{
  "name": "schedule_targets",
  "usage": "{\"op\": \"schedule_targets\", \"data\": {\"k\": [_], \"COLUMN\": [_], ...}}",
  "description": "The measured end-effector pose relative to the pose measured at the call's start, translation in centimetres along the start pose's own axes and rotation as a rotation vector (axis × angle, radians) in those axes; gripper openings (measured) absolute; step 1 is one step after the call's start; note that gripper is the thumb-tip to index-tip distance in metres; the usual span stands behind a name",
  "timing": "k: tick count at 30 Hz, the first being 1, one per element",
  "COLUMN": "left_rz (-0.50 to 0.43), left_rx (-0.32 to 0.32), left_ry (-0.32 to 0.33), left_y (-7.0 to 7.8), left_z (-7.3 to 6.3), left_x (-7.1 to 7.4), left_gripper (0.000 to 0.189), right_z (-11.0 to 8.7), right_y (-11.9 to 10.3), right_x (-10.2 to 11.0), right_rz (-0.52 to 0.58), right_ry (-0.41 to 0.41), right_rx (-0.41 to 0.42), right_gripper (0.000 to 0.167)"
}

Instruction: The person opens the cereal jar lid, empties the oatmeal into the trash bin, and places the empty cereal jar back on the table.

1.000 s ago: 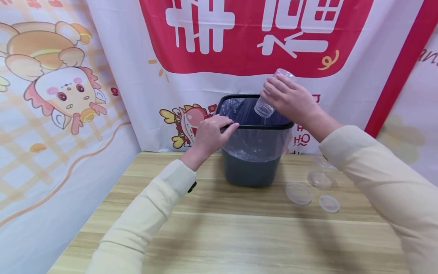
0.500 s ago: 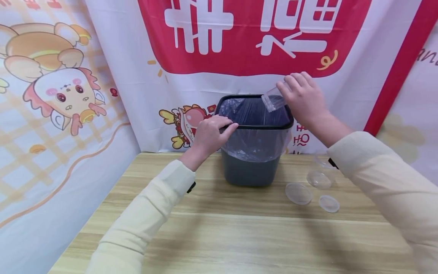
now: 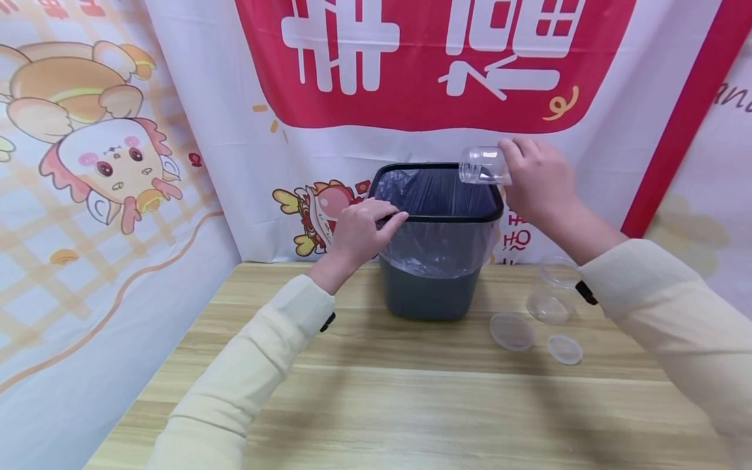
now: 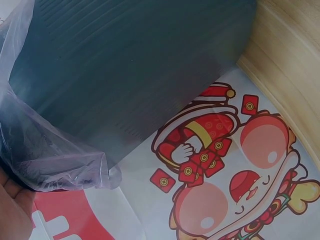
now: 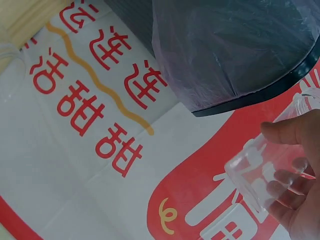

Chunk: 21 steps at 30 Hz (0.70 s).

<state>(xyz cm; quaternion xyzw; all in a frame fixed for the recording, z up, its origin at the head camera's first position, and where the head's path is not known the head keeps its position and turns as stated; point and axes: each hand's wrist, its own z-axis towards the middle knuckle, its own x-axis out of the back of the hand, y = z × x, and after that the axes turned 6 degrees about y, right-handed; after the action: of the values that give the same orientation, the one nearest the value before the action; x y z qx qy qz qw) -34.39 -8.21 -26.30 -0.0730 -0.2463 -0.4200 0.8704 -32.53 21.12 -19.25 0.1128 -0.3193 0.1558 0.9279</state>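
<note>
My right hand holds a small clear plastic jar by its base end, over the right back corner of a dark grey trash bin. The jar lies about level, its open mouth pointing left; nothing shows inside it. In the right wrist view, the thumb and fingers wrap the clear wall of the jar, just outside the black rim. My left hand grips the left front corner of the bin's rim. A translucent bag lines the bin and folds down over its outside.
To the right of the bin, a larger clear jar stands upright, partly behind the right sleeve. Two round translucent lids, a larger lid and a smaller lid, lie flat on the wooden table. A printed cloth hangs behind.
The right hand has moved right and a little down with the small jar. The jar has turned from mouth-down to about level. The left hand and bin have stayed put.
</note>
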Motion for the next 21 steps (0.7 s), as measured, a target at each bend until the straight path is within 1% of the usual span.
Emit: {"op": "schedule_targets", "data": {"k": [4,7,14,21], "left_rz": [-0.007,-0.005,0.003,0.001], "left_rx": [-0.002,-0.005,-0.006,-0.002], "left_ry": [-0.003,0.001,0.001,-0.005], "left_y": [-0.1,-0.2,-0.3,-0.3], "left_z": [-0.1,-0.1,0.0,0.1], "left_x": [-0.1,0.0,0.1,-0.1], "left_gripper": [0.023,0.022,0.022,0.023], "right_z": [-0.7,-1.0,-1.8,-2.9], "right_y": [0.0,0.0,0.4,0.8], "right_x": [0.3,0.4,1.0,1.5], "right_rz": [0.049,0.075,0.146,0.223], "right_ry": [-0.051,-0.073,-0.111,-0.142], "right_rx": [-0.052,-0.078,-0.184,-0.283], "right_gripper": [0.075,0.076,0.074,0.078]}}
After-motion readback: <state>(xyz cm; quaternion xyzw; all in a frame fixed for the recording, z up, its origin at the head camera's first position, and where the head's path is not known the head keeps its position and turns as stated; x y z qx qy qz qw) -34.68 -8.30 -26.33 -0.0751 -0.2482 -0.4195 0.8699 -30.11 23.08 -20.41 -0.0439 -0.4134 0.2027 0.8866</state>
